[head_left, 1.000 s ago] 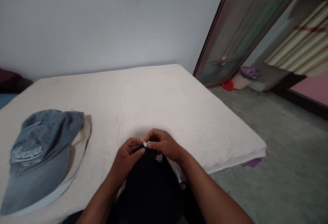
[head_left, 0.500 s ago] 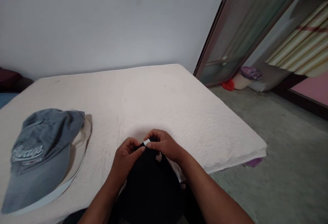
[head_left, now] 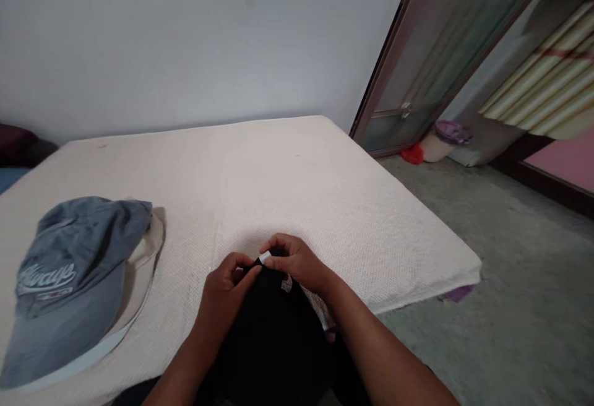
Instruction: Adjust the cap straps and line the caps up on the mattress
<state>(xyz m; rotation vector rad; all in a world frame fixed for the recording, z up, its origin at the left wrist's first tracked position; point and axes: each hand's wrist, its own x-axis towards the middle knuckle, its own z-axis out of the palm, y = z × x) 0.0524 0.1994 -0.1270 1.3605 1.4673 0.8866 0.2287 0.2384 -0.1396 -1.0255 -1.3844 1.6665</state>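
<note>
A black cap (head_left: 278,325) lies in front of me, its near part merging with my dark clothing. My left hand (head_left: 225,288) pinches the cap's far edge between thumb and fingers. Right beside it, my right hand (head_left: 297,262) is closed on the same edge, thumb against a small white tag (head_left: 264,258). A small gap in the cap's fabric shows below the right hand. To the left, a grey-blue cap (head_left: 78,270) with white lettering rests partly on top of a cream cap (head_left: 145,267), whose brim sticks out underneath.
A bed with a pale textured cover (head_left: 260,177) spans the view, against a white wall (head_left: 199,47). Right of it are grey floor (head_left: 520,257), a sliding glass door (head_left: 417,53), a bin with a purple liner (head_left: 440,140) and a striped curtain (head_left: 547,78).
Both hands keep their grip on the black cap's edge, with only a slight shift of the left hand and cap. The view moves very slightly.
</note>
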